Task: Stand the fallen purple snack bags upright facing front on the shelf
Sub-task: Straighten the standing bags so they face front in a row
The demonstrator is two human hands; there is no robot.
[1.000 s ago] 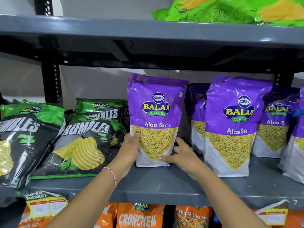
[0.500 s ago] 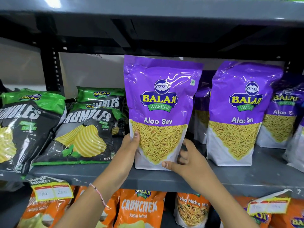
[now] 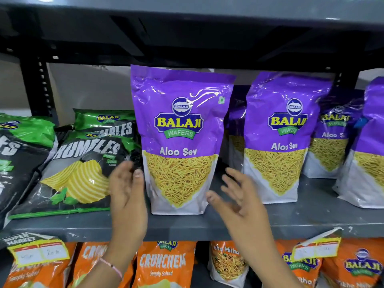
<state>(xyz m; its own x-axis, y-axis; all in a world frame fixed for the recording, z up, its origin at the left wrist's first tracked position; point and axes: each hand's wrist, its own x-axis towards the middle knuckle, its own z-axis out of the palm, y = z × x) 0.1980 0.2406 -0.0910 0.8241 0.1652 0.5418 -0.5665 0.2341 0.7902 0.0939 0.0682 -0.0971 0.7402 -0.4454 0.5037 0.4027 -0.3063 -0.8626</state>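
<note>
A purple Aloo Sev bag (image 3: 180, 140) stands upright on the grey shelf (image 3: 197, 227), its front facing me. My left hand (image 3: 126, 196) hovers just left of its lower edge, fingers apart, holding nothing. My right hand (image 3: 239, 196) is off the bag to its lower right, fingers spread and blurred. A second purple bag (image 3: 282, 138) stands upright to the right, with more purple bags (image 3: 332, 142) behind and beside it, one (image 3: 369, 146) at the right edge. Another purple bag (image 3: 234, 134) shows partly between the two front ones.
Black and green Crumbles chip bags (image 3: 79, 171) lean back at the left of the same shelf. Orange snack bags (image 3: 164, 265) fill the shelf below. Yellow price tags (image 3: 39, 252) hang on the shelf's front edge. A dark upright post (image 3: 41, 86) stands at the back left.
Both hands have let go of the purple bag and drawn slightly away from it. The bag now stands on its own, and the view has come closer.
</note>
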